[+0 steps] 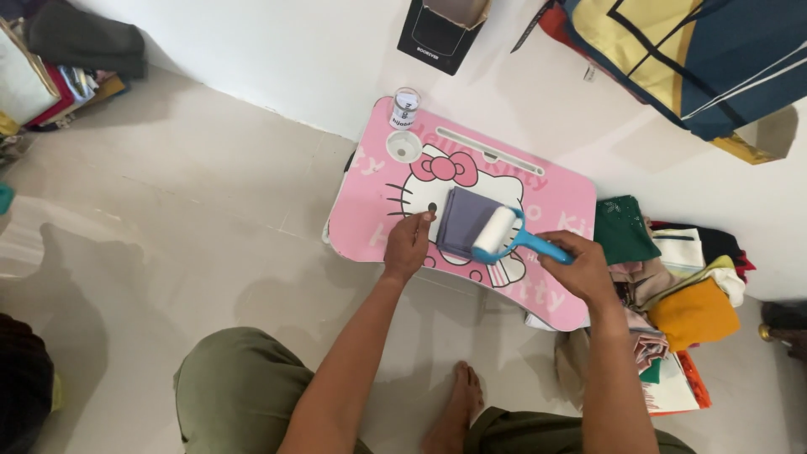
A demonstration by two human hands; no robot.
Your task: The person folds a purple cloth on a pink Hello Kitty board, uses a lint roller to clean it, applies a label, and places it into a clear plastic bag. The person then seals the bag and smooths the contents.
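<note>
A folded grey-purple cloth (461, 220) lies flat on a small pink lap table (370, 202) with a cartoon cat print. My right hand (580, 265) grips the blue handle of a lint roller (496, 233), whose white roll rests on the cloth's right edge. Fingers of my left hand (408, 244) press down at the cloth's left edge, holding it against the table.
A small clear jar (405, 108) and its lid (403, 146) sit at the table's far left corner. Folded clothes (672, 269) in green, yellow and white pile up to the right. A dark box (441, 29) leans on the white wall. My legs and bare foot (458, 403) are below.
</note>
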